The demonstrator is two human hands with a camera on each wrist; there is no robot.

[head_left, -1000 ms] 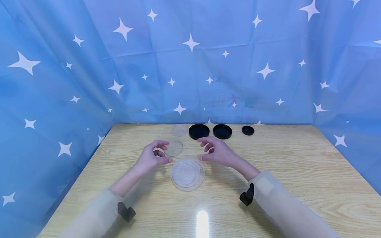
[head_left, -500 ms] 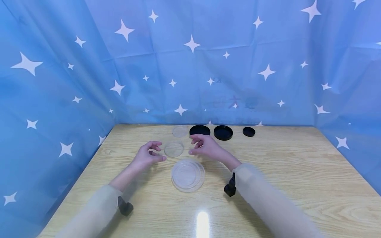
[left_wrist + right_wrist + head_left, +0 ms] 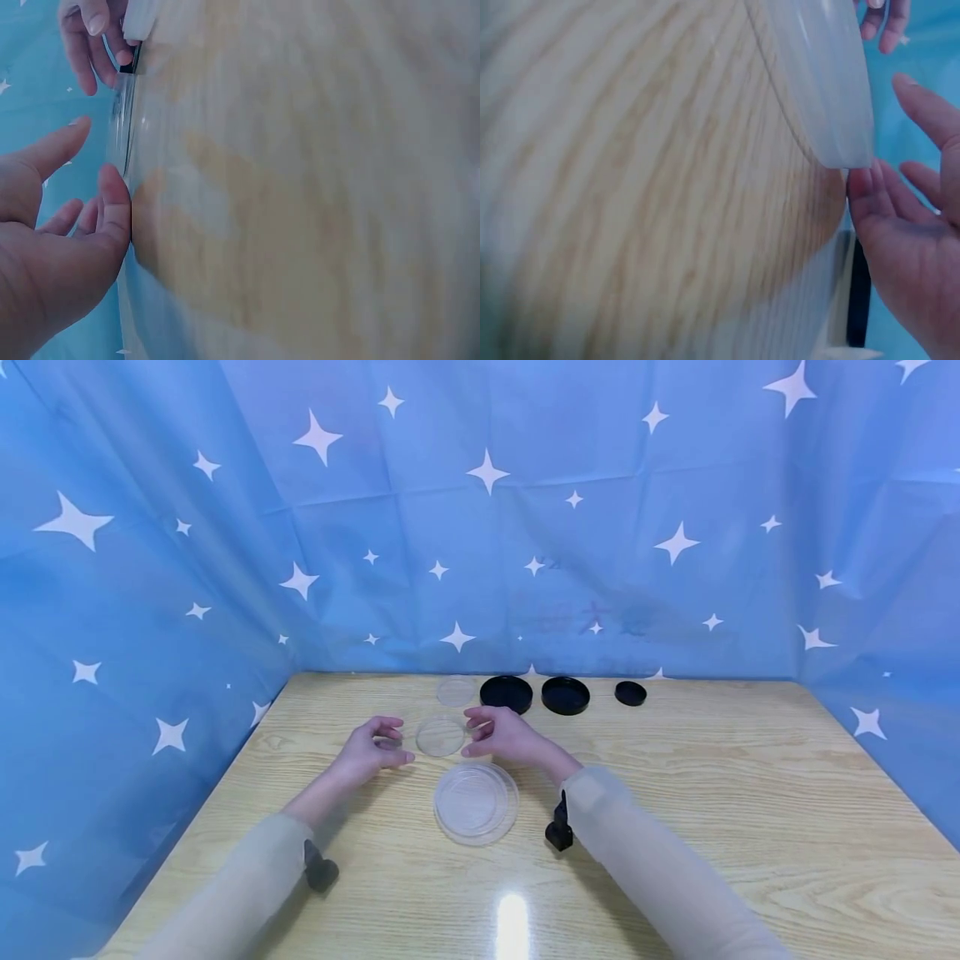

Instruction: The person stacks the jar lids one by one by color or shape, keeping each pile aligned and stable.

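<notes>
A clear shallow round dish (image 3: 441,737), like a petri dish lid, lies on the table between my two hands. My left hand (image 3: 369,752) is just left of it, thumb and fingers apart, holding nothing. To its right is my right hand (image 3: 504,733), fingers loosely bent and thumb spread; whether its fingertips touch the rim I cannot tell. Nearer to me sits a stack of clear round dishes (image 3: 476,804), a smaller one over a wider one. In the right wrist view the stacked clear plastic (image 3: 821,82) stands beside the right fingertips.
Along the table's back edge are another clear round dish (image 3: 456,691), two large black round dishes (image 3: 506,695) and a small black one (image 3: 631,693). A blue star-patterned curtain (image 3: 480,527) closes off the back and sides of the wooden table (image 3: 735,793).
My right hand has moved left, from beyond the clear stack to the right side of the single clear dish. My left hand has drawn back slightly to the left. The dishes stay in place.
</notes>
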